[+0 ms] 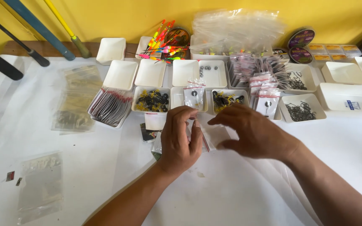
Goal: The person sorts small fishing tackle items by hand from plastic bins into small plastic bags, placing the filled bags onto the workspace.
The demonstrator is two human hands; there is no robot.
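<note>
Small clear bag (pixel 203 136) pinched in left hand (pixel 180 140), right hand (pixel 252 132) beside.

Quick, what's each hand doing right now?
Left hand: closed, pinching a small clear plastic bag.
Right hand: open, fingers spread beside the bag, holding nothing that shows.

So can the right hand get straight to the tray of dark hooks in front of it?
Probably yes. The right hand hovers open just short of the tray of hooks, with only bare white table between them. Small packets stand close to its left edge.
</note>
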